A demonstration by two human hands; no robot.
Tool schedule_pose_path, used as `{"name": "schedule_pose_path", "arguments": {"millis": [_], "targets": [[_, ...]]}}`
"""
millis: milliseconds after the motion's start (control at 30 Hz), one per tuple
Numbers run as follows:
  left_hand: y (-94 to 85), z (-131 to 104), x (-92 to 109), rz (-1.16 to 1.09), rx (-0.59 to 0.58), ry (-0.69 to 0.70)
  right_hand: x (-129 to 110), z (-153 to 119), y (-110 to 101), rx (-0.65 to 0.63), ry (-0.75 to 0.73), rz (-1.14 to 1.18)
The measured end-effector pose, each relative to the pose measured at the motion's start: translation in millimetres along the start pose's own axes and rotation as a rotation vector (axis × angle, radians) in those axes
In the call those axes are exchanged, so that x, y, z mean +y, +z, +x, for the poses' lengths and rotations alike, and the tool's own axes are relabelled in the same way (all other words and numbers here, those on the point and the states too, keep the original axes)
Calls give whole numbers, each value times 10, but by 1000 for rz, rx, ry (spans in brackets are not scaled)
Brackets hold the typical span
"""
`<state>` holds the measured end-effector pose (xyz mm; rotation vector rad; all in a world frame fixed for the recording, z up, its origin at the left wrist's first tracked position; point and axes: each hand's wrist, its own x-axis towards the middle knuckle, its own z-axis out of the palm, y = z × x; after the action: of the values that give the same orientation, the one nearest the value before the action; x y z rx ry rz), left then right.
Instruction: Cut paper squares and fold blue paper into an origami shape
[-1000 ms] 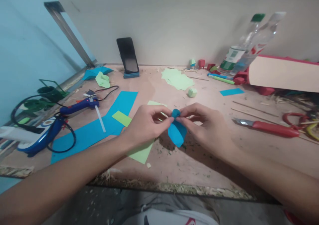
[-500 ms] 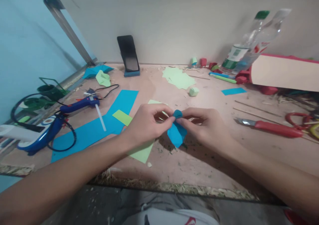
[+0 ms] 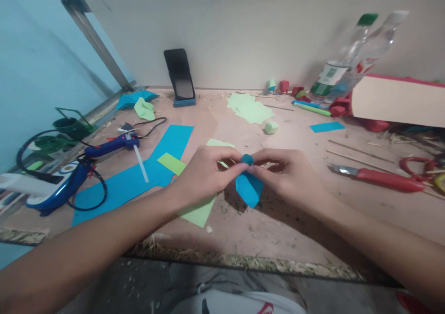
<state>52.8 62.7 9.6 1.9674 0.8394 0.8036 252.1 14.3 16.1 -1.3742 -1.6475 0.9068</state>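
Note:
Between my two hands is a small piece of blue paper [image 3: 249, 190], pinched near its upper end. My left hand [image 3: 212, 170] grips it from the left with thumb and fingertips. From the right, my right hand [image 3: 283, 169] pinches the same spot, so the thumbs nearly meet. A rounded blue tip shows above the fingers, and a wider pointed part hangs below them. The fingers hide the middle of the paper. Under my left hand and wrist lie a light green sheet [image 3: 200, 214] and a yellow-green strip [image 3: 171, 164].
A blue glue gun [image 3: 111, 146] with its cord rests at left on large blue paper [image 3: 114, 184]. A red-handled cutter [image 3: 385, 178] and scissors [image 3: 413, 166] lie at right. A phone [image 3: 180, 75], green paper shapes [image 3: 250, 108], a folded green cube [image 3: 271, 128] and bottles [image 3: 330, 75] stand behind.
The lower part of the blue paper has swung slightly to the right and turned a little. Both hands keep their pinch in nearly the same place.

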Motion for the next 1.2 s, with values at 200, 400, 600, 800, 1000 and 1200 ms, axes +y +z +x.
{"name": "schedule_pose_path", "arguments": {"millis": [200, 400, 600, 800, 1000, 1200], "targets": [[-6, 0, -20, 11, -1, -2, -37, 23, -19, 22, 7, 66], [-1, 2, -31, 4, -25, -45, -8, 43, -31, 6, 34, 82], [1, 2, -45, 12, -27, -27, -5, 47, -37, 9, 23, 90], [-10, 3, -44, 42, -27, -18, -4, 45, -34, 9, 13, 99], [-13, -3, -21, 27, -44, -34, -4, 35, -43, 1, 91, 154], [-7, -5, -22, 32, -35, -19, -8, 48, -29, -19, 109, 189]]}}
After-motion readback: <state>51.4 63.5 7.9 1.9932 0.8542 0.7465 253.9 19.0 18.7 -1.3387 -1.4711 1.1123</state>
